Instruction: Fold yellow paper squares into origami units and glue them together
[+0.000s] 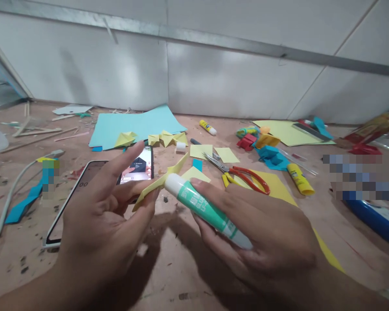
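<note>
Between the thumb and fingers of my left hand (pixel 106 207) is a folded yellow paper piece (pixel 154 183), its pointed end sticking up to the right. My right hand (pixel 253 224) is wrapped round a green and white glue stick (pixel 207 209). The glue stick's white end touches or nearly touches the paper; I cannot tell which. Behind the hands lie more folded yellow paper pieces (pixel 167 138), a small white cap (pixel 180 147) and flat yellow paper squares (pixel 201 151).
Red-handled scissors (pixel 251 178) lie beyond my right hand. Two phones, one white-edged (pixel 60 216) and one with a lit screen (pixel 139 166), lie at left. Light blue sheets (pixel 132 123), a yellow glue stick (pixel 208 127), a yellow tube (pixel 300 179) and folded blue paper (pixel 270 157) lie farther back.
</note>
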{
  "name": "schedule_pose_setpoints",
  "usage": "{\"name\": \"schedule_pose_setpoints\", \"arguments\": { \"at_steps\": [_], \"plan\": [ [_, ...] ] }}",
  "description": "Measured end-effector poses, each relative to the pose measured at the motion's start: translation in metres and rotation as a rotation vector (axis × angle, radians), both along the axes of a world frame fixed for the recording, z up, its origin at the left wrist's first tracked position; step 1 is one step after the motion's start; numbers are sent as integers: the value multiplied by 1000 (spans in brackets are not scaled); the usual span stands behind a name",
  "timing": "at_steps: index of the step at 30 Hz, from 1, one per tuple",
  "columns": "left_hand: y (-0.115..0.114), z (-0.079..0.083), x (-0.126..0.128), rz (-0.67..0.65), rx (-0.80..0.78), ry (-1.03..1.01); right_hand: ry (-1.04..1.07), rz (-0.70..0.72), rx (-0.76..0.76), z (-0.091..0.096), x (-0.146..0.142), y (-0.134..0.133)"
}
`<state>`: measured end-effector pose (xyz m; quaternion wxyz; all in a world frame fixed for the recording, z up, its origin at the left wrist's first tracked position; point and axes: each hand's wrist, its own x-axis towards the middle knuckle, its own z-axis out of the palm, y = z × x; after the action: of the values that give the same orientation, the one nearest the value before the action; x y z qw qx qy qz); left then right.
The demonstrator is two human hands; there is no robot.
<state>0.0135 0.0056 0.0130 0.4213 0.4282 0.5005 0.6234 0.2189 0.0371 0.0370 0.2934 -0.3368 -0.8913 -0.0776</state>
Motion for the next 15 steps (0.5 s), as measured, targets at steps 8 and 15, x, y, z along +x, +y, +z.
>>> {"name": "schedule_pose_setpoints", "arguments": {
  "at_steps": [8, 15],
  "plan": [
    [-3, 3, 7, 78, 16, 93, 7, -3, -44, 2, 0, 1],
    [-3, 8, 10, 141, -54, 48, 14, 8, -67, 1, 0, 1]
  ]
}}
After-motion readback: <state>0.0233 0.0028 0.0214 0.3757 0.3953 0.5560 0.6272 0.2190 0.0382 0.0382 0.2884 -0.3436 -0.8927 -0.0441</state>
